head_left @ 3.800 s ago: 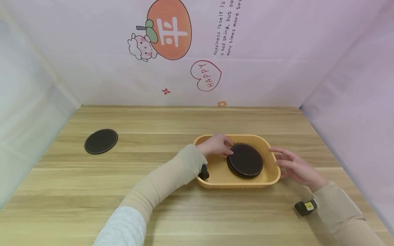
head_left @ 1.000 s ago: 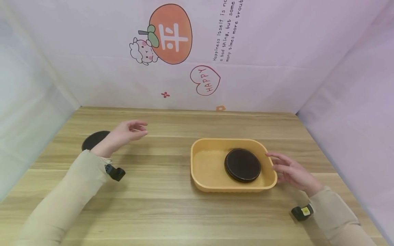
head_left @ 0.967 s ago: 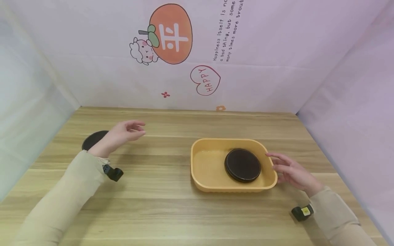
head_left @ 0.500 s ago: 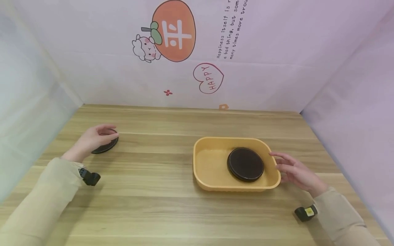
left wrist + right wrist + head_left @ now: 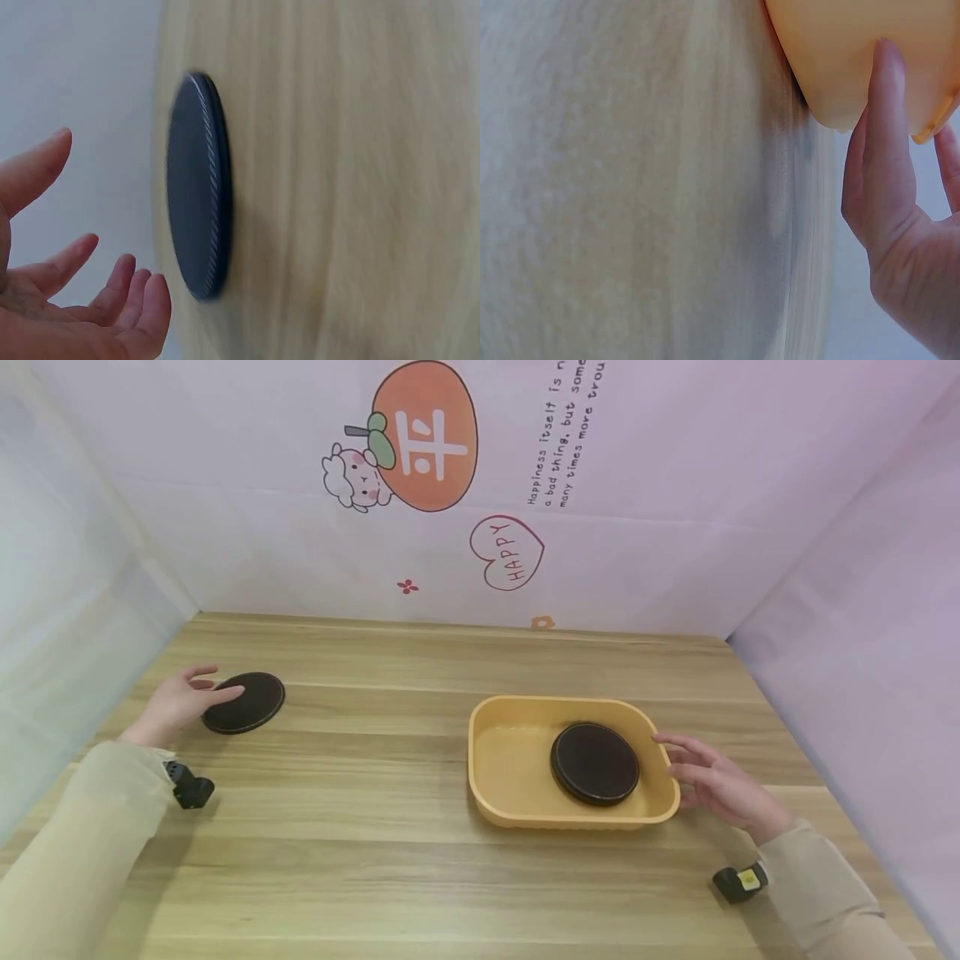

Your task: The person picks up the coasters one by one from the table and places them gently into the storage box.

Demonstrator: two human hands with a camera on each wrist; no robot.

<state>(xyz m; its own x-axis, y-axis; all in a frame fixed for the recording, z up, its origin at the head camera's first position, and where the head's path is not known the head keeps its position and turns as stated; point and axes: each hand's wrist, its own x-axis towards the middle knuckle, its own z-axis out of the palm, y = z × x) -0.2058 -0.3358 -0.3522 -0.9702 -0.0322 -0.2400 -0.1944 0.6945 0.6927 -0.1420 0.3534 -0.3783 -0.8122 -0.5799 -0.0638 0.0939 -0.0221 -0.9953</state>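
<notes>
A black round coaster with a stitched edge lies flat on the table at the left. My left hand hovers over its left side, thumb and fingers spread. In the left wrist view, a gap separates the fingers from the coaster. On the right stands a shallow yellow plastic bin with a stack of similar black coasters inside; how many is unclear. At the bin's right end, my right hand rests with extended fingers against the wall and rim. The right wrist view shows a straight finger along the outside of the bin.
The wood-grain table ends at a printed white cloth backdrop. Cloth walls rise on the left and right. Each wrist carries a small black camera, such as the right wrist camera.
My left hand left the stack in the bin and travelled left across the table to the single coaster, holding nothing. The right hand stayed at the bin's end. The head view shifted slightly.
</notes>
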